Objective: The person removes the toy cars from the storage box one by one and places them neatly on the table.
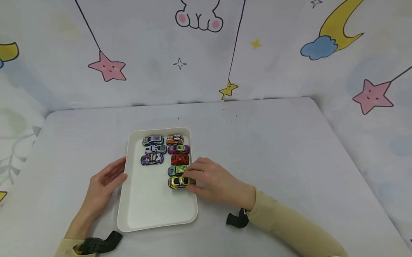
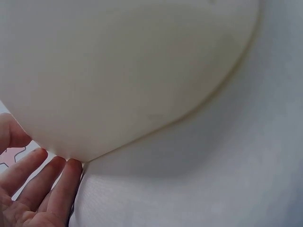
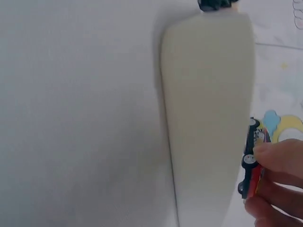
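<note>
A white tray (image 1: 144, 213) lies on the table with several small toy cars in it. My left hand (image 1: 102, 184) rests against the tray's left side; in the left wrist view its fingertips (image 2: 71, 163) touch the tray edge. My right hand (image 1: 215, 180) pinches a yellow toy car (image 1: 176, 182) at the tray's right side, its rear end by the rim. Just behind that car lies a green toy car (image 1: 174, 170), partly covered by my fingers. In the right wrist view, a toy car (image 3: 250, 159) shows between thumb and fingers, above the rim.
Beyond the green car in the right column are a red car (image 1: 180, 159), a purple one (image 1: 178, 149) and an orange one (image 1: 174, 139). The left column has a dark purple car (image 1: 152, 159), a white one (image 1: 156, 149) and a grey one (image 1: 153, 140). A white cloth covers the table (image 1: 262, 141).
</note>
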`<state>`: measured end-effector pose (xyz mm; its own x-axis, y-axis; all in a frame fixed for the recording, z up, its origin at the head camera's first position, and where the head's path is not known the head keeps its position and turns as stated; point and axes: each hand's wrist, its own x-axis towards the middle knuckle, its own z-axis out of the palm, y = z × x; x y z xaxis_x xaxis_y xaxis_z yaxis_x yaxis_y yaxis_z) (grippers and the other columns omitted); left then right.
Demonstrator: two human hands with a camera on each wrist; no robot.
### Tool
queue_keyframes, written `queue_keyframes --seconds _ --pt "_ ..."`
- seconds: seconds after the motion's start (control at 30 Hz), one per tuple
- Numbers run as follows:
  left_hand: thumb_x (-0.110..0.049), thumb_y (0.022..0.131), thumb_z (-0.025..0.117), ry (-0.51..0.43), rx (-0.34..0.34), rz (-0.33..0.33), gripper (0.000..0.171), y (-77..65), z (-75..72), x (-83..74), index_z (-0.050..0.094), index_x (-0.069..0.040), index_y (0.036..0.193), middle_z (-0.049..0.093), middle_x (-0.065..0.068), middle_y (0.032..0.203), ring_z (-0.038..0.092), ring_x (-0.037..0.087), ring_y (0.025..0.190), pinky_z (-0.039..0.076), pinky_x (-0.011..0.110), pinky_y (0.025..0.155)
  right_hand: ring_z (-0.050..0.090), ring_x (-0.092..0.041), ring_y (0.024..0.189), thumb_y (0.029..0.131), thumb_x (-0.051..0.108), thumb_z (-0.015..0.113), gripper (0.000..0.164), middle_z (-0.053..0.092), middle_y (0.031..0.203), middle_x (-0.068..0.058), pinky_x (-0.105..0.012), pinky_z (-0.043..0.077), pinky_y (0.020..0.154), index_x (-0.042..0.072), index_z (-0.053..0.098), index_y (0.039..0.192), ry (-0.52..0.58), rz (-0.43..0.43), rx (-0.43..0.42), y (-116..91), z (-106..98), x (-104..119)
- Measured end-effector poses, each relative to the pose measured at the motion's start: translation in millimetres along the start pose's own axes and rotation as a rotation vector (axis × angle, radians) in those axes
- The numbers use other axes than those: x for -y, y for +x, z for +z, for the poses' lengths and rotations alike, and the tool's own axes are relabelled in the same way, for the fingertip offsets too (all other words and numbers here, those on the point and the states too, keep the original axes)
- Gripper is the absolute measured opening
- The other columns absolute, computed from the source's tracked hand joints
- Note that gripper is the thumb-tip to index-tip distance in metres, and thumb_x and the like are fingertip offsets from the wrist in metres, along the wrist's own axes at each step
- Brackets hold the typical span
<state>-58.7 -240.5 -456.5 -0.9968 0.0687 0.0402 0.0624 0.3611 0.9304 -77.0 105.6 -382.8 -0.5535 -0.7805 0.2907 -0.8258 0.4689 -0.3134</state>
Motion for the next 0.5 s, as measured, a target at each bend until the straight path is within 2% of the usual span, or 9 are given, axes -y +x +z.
queue_keyframes --seconds 0.2,0.33,0.5 --pt "-0.017 0.101 0.061 -0.003 -0.001 0.005 0.051 0.8 0.4 -0.6 0.046 -0.004 0.149 0.048 0.021 0.15 0.049 -0.013 0.124 0.042 0.003 0.098 0.065 -0.017 0.1 0.085 0.015 0.081 0.028 0.071 0.11 -0.003 -0.029 0.056 0.086 0.008 0.074 0.111 0.004 0.02 -0.075 0 -13 -15" --pt "-0.018 0.101 0.061 0.008 -0.005 0.006 0.051 0.9 0.3 -1.4 0.046 -0.004 0.148 0.048 0.023 0.149 0.049 -0.013 0.123 0.042 0.003 0.098 0.067 -0.017 0.098 0.086 0.014 0.081 0.028 0.071 0.111 -0.004 -0.029 0.058 0.081 0.008 0.074 0.113 0.001 0.07 -0.102 1 -20 -27" --pt "-0.02 0.101 0.061 0.017 -0.004 -0.011 0.052 0.1 0.3 -1.9 0.046 -0.005 0.149 0.048 0.023 0.149 0.048 -0.014 0.122 0.041 0.002 0.097 0.068 -0.02 0.097 0.087 0.012 0.079 0.026 0.071 0.11 -0.005 -0.034 0.059 0.082 0.007 0.074 0.112 0.019 0.13 -0.146 0 -23 -48"
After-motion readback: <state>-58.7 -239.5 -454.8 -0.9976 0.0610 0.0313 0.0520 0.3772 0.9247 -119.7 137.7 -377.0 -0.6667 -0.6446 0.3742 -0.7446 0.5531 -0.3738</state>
